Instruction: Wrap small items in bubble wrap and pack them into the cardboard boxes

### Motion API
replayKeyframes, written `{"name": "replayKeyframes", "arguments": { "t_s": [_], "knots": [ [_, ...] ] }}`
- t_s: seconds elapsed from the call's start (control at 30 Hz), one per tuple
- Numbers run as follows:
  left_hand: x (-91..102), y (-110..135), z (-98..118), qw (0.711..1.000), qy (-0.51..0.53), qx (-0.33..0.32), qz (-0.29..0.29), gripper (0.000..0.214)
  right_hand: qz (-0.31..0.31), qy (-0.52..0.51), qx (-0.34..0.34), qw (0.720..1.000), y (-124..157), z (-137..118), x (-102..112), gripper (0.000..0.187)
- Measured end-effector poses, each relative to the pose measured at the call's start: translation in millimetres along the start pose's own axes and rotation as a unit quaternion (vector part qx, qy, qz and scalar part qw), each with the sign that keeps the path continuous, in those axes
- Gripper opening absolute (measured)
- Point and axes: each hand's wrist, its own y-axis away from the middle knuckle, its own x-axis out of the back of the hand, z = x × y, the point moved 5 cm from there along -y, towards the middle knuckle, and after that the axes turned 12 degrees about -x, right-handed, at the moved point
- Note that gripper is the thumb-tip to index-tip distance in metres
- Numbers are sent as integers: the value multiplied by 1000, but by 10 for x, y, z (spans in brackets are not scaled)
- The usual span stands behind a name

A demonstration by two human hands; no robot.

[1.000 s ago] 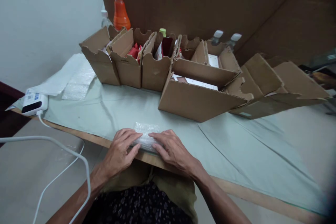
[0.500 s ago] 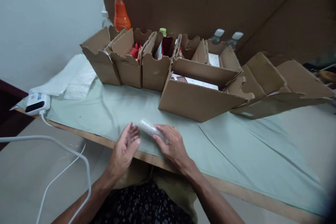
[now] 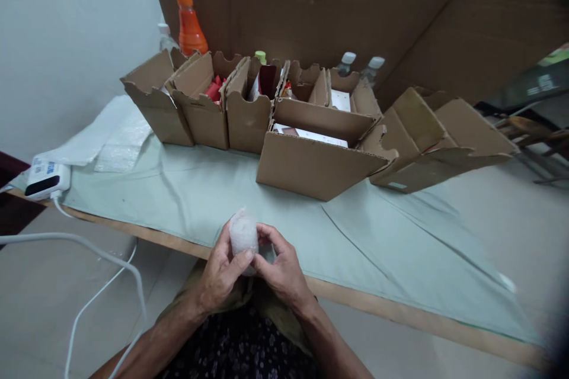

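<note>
Between my two hands, over the front edge of the table, is a small roll of bubble wrap (image 3: 244, 233), tilted so that its round end faces up. My left hand (image 3: 226, 266) is closed around its left side, the thumb pressed on the front. From the right, my right hand (image 3: 280, 263) grips the lower part with thumb and fingers. Whether anything is wrapped inside the roll cannot be seen.
Cut cardboard boxes (image 3: 302, 163) stand in a row behind, several with packets inside. An orange bottle (image 3: 191, 26) rises at the back left. On the left lie bubble wrap sheets (image 3: 122, 142) and a white device (image 3: 48, 179) with a cable (image 3: 80, 241).
My left hand has come over and closed on the roll. The roll has turned from lying slantwise to end-up and moved nearer to me. The view has shifted slightly right.
</note>
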Motion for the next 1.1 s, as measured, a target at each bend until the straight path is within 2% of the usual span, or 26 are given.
{"name": "replayKeyframes", "arguments": {
  "t_s": [0.1, 0.17, 0.33, 0.43, 0.53, 0.6, 0.67, 0.7, 0.77, 0.87, 0.93, 1.03, 1.1],
  "knots": [
    [3, 30, 42, 999, -48, 16, 6, 66, 57, 50, 46, 996, 96, -83, 38, 25],
    [-5, 51, 82, 997, -74, 25, -11, 60, 87, 76, 75, 990, 174, -133, 65, 26],
    [-31, 79, 82, 996, -56, 22, -65, 56, 52, 19, 80, 995, 257, -120, 17, 34],
    [-10, 73, 25, 997, -34, 33, -54, 56, 40, 5, 71, 997, 260, -59, 2, 37],
    [20, 56, -8, 997, -16, 65, -41, 44, 43, 39, 86, 995, 252, -62, 112, 36],
    [-1, 47, -3, 993, 11, 97, -73, 38, 38, 60, 86, 994, 221, -110, 248, 46],
    [-61, 48, 27, 981, 27, 128, -144, 35, -6, 79, 76, 994, 175, -191, 361, 68],
    [-93, 48, 48, 973, 25, 139, -181, 33, -40, 90, 72, 993, 153, -238, 398, 73],
    [-146, 42, 94, 961, 14, 148, -235, 28, -89, 117, 69, 987, 121, -334, 463, 57],
    [-195, 2, 134, 956, -25, 145, -253, 39, -64, 138, 49, 987, 79, -415, 604, 20],
    [-221, -33, 131, 956, -79, 145, -243, 46, -38, 138, 22, 989, 68, -413, 693, 18],
    [-299, -99, 132, 950, -130, 144, -244, 39, -56, 165, -4, 985, 83, -406, 781, 30],
    [-365, -176, 168, 948, -132, 123, -262, 38, -63, 191, 3, 979, 95, -476, 891, 26]
  ]
}}
